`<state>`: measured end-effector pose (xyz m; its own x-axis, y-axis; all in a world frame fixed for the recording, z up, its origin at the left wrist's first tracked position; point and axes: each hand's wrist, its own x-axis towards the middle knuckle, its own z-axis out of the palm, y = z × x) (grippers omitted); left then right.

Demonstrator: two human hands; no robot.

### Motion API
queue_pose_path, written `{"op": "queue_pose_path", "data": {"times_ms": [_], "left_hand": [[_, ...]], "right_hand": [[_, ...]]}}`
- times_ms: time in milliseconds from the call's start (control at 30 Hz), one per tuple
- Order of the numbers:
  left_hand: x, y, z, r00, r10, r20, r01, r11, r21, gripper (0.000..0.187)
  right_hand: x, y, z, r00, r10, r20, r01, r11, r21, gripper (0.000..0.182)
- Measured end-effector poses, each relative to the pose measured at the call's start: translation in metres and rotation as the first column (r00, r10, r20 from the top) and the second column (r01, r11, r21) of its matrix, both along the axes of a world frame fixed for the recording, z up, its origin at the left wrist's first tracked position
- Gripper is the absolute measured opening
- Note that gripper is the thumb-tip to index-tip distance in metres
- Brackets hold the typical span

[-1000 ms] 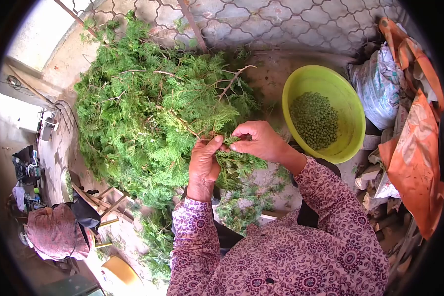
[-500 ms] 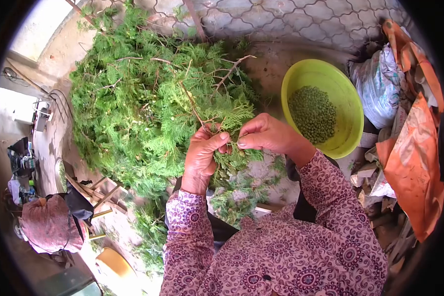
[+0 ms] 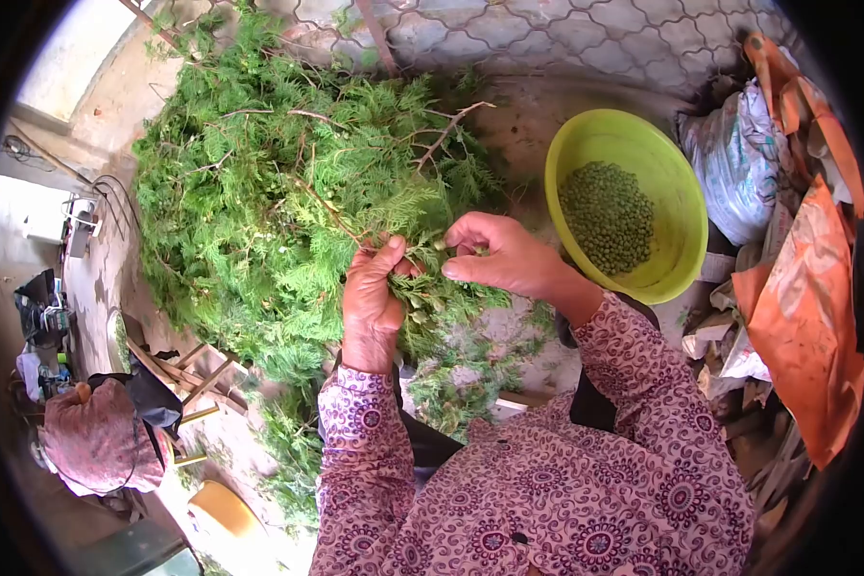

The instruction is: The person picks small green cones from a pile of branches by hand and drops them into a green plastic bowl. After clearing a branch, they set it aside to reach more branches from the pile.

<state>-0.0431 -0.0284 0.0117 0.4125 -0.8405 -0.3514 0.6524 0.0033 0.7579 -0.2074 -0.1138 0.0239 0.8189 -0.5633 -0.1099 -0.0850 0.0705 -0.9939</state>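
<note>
My left hand is closed around a leafy evergreen twig, whose bare brown stem points up and left. Small round green cones hang among the sprays just below that hand. My right hand is beside it on the right, fingers curled and thumb a little apart from the forefinger. A bit of green shows inside its curl, looking like a picked cone. Right of my hands, a yellow-green plastic basin stands tilted, with a heap of green cones in it.
A large pile of cut evergreen branches lies ahead and left. Chain-link mesh runs along the back. White sacks and an orange sheet are at the right. Another person is at the lower left near a yellow tub.
My left hand has shifted left with the twig, which now lies lower. My right hand has drawn apart from it, its thumb and forefinger opening from a pinch.
</note>
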Motion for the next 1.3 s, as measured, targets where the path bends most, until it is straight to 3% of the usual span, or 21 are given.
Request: {"op": "queue_pose_path", "data": {"times_ms": [133,233,333,367,433,500,533,600,633,700,733,767,800,833,867,900,933,967,1000,1067,1300], "left_hand": [[0.000,0.000,-0.001,0.998,-0.062,0.013,0.062,0.998,-0.005,0.026],[-0.002,0.000,0.003,0.998,-0.059,0.003,0.059,0.998,-0.016,0.021],[0.004,0.001,0.001,0.997,-0.056,0.055,0.053,0.997,0.057,0.013],[0.002,0.000,0.004,0.997,-0.057,0.055,0.054,0.997,0.056,0.013],[-0.003,-0.002,0.011,0.998,0.024,0.055,-0.036,0.974,0.223,0.012],[0.007,-0.004,0.004,0.990,0.125,-0.061,-0.108,0.969,0.224,0.013],[0.013,-0.003,-0.003,0.989,0.144,-0.025,-0.139,0.980,0.145,0.014],[0.017,-0.001,-0.006,0.989,0.148,0.015,-0.149,0.986,0.074,0.015],[0.018,0.001,-0.006,0.993,0.072,-0.096,-0.074,0.997,-0.022,0.015],[0.019,0.001,-0.002,0.952,-0.102,-0.288,0.028,0.967,-0.251,0.014],[0.014,-0.001,0.006,0.973,0.002,-0.231,-0.053,0.975,-0.214,0.015],[0.015,-0.002,0.006,0.973,0.001,-0.232,-0.052,0.975,-0.214,0.015],[0.016,-0.002,0.005,0.965,-0.032,-0.260,-0.040,0.963,-0.266,0.015],[0.016,-0.003,0.005,0.956,-0.067,-0.287,-0.029,0.948,-0.318,0.016],[0.016,-0.003,0.005,0.929,-0.110,-0.354,-0.022,0.937,-0.349,0.017],[0.012,-0.005,0.009,0.928,-0.108,-0.355,-0.026,0.935,-0.353,0.017],[0.006,-0.008,0.014,0.955,-0.004,-0.297,-0.085,0.954,-0.286,0.017],[0.002,-0.010,0.016,0.969,0.093,-0.228,-0.144,0.965,-0.218,0.018],[0.004,-0.011,0.012,0.933,0.002,-0.359,-0.121,0.943,-0.309,0.020],[0.004,-0.012,0.009,0.926,-0.061,-0.372,-0.089,0.924,-0.373,0.023],[0.008,-0.012,0.008,0.918,-0.197,-0.345,-0.055,0.797,-0.602,0.043]], "right_hand": [[0.008,0.000,-0.004,0.999,-0.002,0.040,0.006,0.996,-0.094,0.026],[0.008,0.002,0.000,0.999,-0.034,-0.036,0.029,0.993,-0.111,0.020],[0.004,0.003,0.012,0.991,0.118,-0.063,-0.122,0.990,-0.070,0.020],[0.003,0.006,0.015,0.984,0.180,0.004,-0.180,0.983,-0.037,0.017],[-0.002,0.012,0.025,0.968,0.240,0.073,-0.240,0.971,-0.007,0.015],[-0.016,0.012,0.042,0.884,0.351,0.309,-0.380,0.924,0.038,0.011],[-0.023,0.009,0.045,0.931,0.263,0.253,-0.289,0.954,0.073,0.010],[-0.035,-0.013,0.037,0.992,-0.034,0.121,0.041,0.998,-0.055,0.009],[-0.044,-0.024,0.041,0.986,-0.139,0.093,0.143,0.989,-0.044,0.011],[-0.066,-0.049,0.035,0.936,-0.352,-0.005,0.335,0.894,-0.296,0.013],[-0.079,-0.069,0.012,0.856,-0.517,-0.029,0.331,0.590,-0.737,0.020],[-0.092,-0.074,-0.003,0.856,-0.517,-0.029,0.331,0.589,-0.737,0.020],[-0.101,-0.076,-0.012,0.721,-0.682,-0.120,0.116,0.290,-0.950,0.023],[-0.107,-0.078,-0.018,0.543,-0.832,-0.109,-0.195,0.001,-0.981,0.027],[-0.104,-0.076,-0.015,0.543,-0.833,-0.106,-0.197,-0.004,-0.980,0.027],[-0.095,-0.071,-0.008,0.699,-0.694,-0.170,0.013,0.250,-0.968,0.028],[-0.084,-0.065,-0.001,0.837,-0.523,-0.160,0.163,0.518,-0.839,0.030],[-0.070,-0.056,0.006,0.908,-0.346,-0.237,0.126,0.764,-0.632,0.030],[-0.056,-0.047,0.012,0.956,-0.152,-0.250,0.052,0.930,-0.365,0.029],[-0.031,-0.037,0.004,0.980,0.100,-0.174,-0.144,0.952,-0.268,0.033],[0.018,0.002,-0.008,0.959,0.276,-0.059,-0.269,0.958,0.103,0.039]]}}
